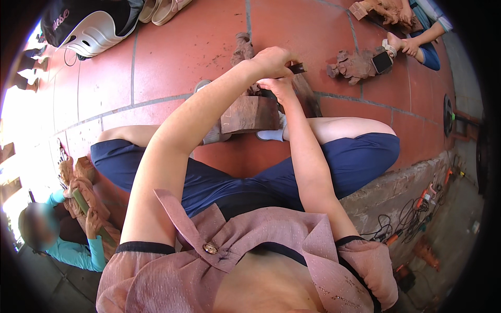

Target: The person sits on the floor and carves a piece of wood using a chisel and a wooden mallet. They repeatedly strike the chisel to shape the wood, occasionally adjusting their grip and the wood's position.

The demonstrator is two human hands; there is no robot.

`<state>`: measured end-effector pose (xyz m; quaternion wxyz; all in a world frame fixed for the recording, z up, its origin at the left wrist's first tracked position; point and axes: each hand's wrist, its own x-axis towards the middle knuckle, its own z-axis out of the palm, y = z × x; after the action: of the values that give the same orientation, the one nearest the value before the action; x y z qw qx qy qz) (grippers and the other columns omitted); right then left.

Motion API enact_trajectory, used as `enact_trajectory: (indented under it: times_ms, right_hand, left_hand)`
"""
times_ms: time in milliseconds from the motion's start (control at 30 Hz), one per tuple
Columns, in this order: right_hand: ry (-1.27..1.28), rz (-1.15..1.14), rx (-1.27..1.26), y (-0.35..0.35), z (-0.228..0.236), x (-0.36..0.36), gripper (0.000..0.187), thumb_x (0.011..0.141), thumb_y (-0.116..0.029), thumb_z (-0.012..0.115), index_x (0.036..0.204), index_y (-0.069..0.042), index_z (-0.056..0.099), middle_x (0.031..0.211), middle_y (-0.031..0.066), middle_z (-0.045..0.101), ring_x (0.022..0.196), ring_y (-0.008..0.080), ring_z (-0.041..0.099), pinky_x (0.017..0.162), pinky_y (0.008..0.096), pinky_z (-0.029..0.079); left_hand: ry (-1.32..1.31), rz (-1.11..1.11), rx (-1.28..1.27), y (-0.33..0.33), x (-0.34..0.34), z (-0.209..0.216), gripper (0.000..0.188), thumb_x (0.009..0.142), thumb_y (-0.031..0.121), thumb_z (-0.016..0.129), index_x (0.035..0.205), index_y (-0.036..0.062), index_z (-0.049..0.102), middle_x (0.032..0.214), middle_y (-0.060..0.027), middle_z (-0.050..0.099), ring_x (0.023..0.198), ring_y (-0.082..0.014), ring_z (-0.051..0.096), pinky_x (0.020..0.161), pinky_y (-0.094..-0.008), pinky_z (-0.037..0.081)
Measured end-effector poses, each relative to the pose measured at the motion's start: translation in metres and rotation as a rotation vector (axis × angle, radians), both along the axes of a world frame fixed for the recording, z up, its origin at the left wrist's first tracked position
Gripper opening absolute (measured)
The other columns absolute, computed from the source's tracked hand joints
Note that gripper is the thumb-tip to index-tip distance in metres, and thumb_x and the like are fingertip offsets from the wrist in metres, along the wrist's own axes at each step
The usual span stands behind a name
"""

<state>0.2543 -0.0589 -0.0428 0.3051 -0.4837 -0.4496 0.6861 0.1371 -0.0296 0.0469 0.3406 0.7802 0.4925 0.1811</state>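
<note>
Between my feet a brown wood carving (pixel 250 114) lies on the floor, its block-like base toward me and a knobbly carved part stretching away. My left hand (pixel 272 62) reaches across the carving, fingers curled around a small dark flat piece (pixel 297 68) that sticks out at their right. Just below it, my right hand (pixel 280 87) is closed beside the carving's middle. What the right fingers hold is hidden. The hands are close together and cover part of the carved wood.
Another wood carving (pixel 357 67) lies at the upper right, by a dark-screened device (pixel 382 62) and a person's foot and hands. A black and white bag (pixel 96 34) and sandals (pixel 163 11) are upper left. A person in turquoise works at left. Cables (pixel 412 216) lie beyond the ledge.
</note>
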Motion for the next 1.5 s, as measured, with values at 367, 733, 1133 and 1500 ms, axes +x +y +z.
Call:
enact_trajectory:
  times_ms: [367,733,1133,1500]
  right_hand:
    - [0.095,0.052,0.101,0.0,-0.025,0.003,0.015,0.069,-0.008,0.078,0.079,-0.006,0.067,0.076,0.0028,0.065,0.073,0.0105,0.06,0.067,0.026,0.049]
    - [0.205,0.059,-0.089,0.001,-0.022,0.009,0.014,0.072,-0.007,0.077,0.08,-0.006,0.065,0.083,0.0051,0.067,0.078,0.0125,0.064,0.074,0.0278,0.053]
    - [0.235,0.055,-0.027,-0.003,-0.021,-0.008,0.017,0.072,-0.007,0.078,0.084,-0.006,0.066,0.081,0.0017,0.064,0.075,0.0114,0.063,0.069,0.0266,0.054]
    - [0.06,0.074,0.334,-0.018,-0.02,-0.022,0.011,0.073,-0.004,0.077,0.078,-0.006,0.067,0.076,0.0011,0.067,0.071,0.0082,0.06,0.068,0.0254,0.05]
  left_hand:
    - [-0.51,0.804,-0.085,-0.1,-0.052,-0.034,0.035,0.083,0.011,0.065,0.116,0.0015,0.059,0.106,-0.0122,0.066,0.091,-0.0197,0.065,0.076,-0.03,0.053]
    - [-0.182,0.797,-0.192,-0.199,-0.014,-0.043,0.098,0.067,0.04,0.083,0.14,-0.0034,0.034,0.139,-0.0248,0.037,0.13,-0.0357,0.04,0.106,-0.0397,0.035]
    - [-0.407,0.838,-0.275,-0.198,-0.039,-0.06,0.099,0.061,0.034,0.081,0.141,-0.0023,0.034,0.14,-0.0227,0.037,0.13,-0.0329,0.04,0.107,-0.0379,0.035]
    - [-0.415,0.865,-0.317,-0.199,-0.041,-0.053,0.1,0.058,0.034,0.081,0.141,-0.001,0.036,0.138,-0.0218,0.039,0.129,-0.032,0.041,0.106,-0.0381,0.036]
